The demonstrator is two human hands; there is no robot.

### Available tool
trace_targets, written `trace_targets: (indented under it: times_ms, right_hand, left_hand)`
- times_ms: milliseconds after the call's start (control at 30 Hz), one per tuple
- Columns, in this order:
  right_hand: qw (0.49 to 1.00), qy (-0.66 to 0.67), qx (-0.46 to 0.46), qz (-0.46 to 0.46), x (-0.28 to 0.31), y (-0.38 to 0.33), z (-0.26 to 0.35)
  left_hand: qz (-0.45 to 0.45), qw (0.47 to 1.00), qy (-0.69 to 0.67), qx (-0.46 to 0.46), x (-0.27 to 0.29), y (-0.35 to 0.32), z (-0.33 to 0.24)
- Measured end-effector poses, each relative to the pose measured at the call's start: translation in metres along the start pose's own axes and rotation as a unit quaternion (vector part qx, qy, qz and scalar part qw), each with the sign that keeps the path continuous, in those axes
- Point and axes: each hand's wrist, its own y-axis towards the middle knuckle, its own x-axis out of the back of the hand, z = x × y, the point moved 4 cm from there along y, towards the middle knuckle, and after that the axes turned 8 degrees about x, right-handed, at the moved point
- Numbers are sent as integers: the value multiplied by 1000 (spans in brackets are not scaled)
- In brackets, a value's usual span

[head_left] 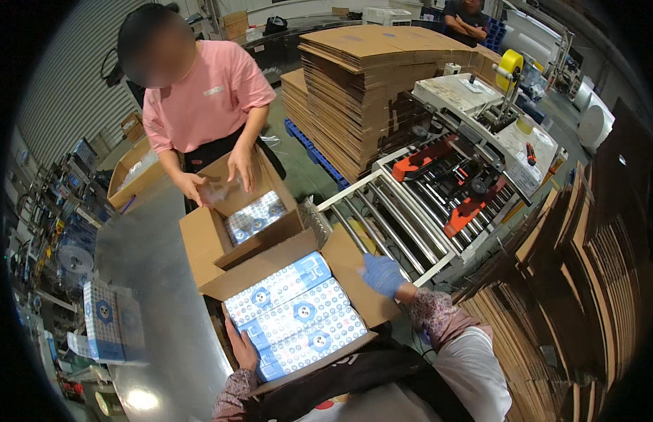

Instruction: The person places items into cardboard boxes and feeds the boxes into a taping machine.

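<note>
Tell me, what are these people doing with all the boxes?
The person wearing the camera has an open cardboard box filled with blue-and-white patterned packs. Their left hand rests on the box's near edge and their gloved right hand presses on its side flap. Across the metal table, a co-worker in a pink shirt reaches both hands into a second box. A roller conveyor stands beside them.

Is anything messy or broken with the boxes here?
Nothing looks broken or spilled. One blue-and-white patterned packet lies apart on the grey metal table, away from the open brown cardboard box of matching packets.
</note>
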Motion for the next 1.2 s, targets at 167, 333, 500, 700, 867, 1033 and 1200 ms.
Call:
trace_targets:
  times_ms: [167,333,500,700,867,1033,1200]
  right_hand:
    - [1000,-22,8,-18,46,12,-84]
    - [993,-112,11,46,110,21,-142]
    - [993,38,79,81,126,21,-151]
    - [925,-49,260,273,-9,58,-99]
    - [926,-53,237,290,11,110,-91]
    - [914,-91,316,-238,131,133,-51]
    - [956,-83,215,-182,21,30,-150]
  left_hand:
    - [-33,997,-17,65,-76,11,-34]
    - [135,876,-155,435,-83,-1,19]
    - [323,946,-24,-7,-66,14,-220]
    - [574,741,299,-180,-164,-8,-255]
    - [231,890,369,-137,-194,56,-199]
    - [28,995,97,2,-199,26,-153]
    - [85,977,-167,106,-200,36,-166]
